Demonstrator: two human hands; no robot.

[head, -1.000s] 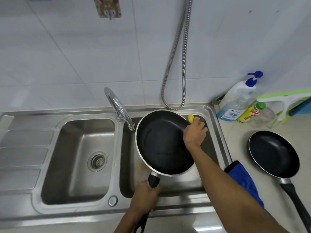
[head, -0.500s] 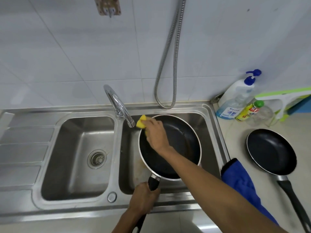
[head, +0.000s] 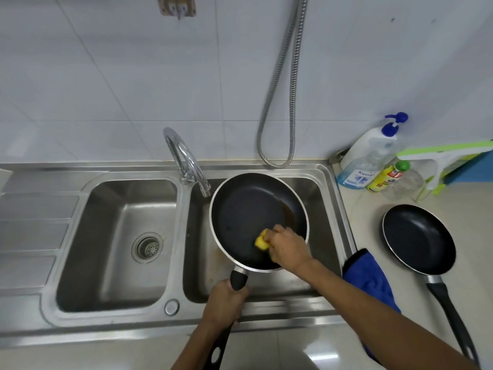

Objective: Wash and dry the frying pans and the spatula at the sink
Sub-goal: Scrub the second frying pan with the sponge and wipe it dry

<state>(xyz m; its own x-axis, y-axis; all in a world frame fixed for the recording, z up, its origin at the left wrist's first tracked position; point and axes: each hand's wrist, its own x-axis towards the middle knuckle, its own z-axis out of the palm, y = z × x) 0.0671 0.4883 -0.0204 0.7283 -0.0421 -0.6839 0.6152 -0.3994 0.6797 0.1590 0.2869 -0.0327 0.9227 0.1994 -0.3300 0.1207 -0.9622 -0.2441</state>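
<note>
Steel sink (head: pixel 336 198), right hand (head: pixel 289 245) sponging pan (head: pixel 245 212)

There is one view only, from the person's head. It looks forward and steeply down, close over the sink (head: pixel 106 325), which fills the middle of the frame. The wide lens takes in the wall (head: pixel 133 76) across the top and the counter (head: pixel 365 214) at right.

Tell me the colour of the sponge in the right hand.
Yellow: the sponge, seen in the head view.
</note>
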